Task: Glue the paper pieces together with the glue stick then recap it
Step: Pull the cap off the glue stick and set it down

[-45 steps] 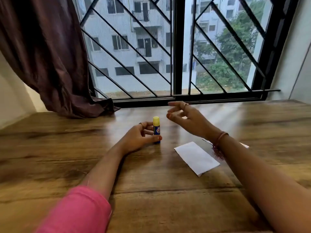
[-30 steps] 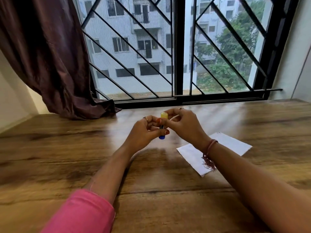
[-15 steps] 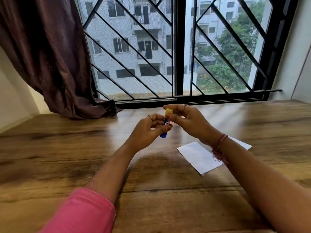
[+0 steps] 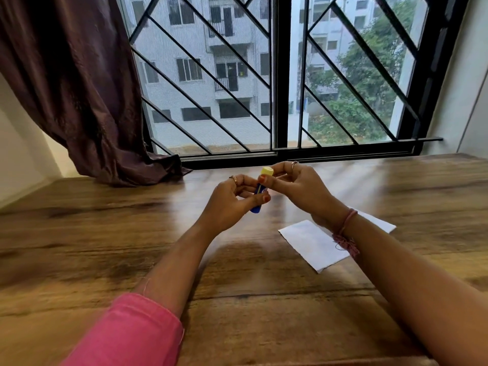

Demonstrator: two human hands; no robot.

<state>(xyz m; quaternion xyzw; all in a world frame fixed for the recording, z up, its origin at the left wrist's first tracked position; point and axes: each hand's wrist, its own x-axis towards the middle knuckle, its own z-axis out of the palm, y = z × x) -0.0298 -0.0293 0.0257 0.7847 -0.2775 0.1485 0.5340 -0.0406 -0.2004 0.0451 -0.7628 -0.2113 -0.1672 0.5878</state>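
Left hand [image 4: 229,204] and right hand [image 4: 301,186] raised together, fingers curled, pinching

Glue stick [image 4: 258,196]: blue barrel w/ yellow cap [image 4: 266,171] on top, tilted, cap end up and to the right, held above tabletop [image 4: 132,233] btwn both hands. White paper pieces [image 4: 311,241]: lying flat on tabletop, right of glue stick; one sheet in front, another partly hidden behind the right wrist.

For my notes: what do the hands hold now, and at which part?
The left hand grips the glue stick by its blue body; the right hand pinches its yellow cap.
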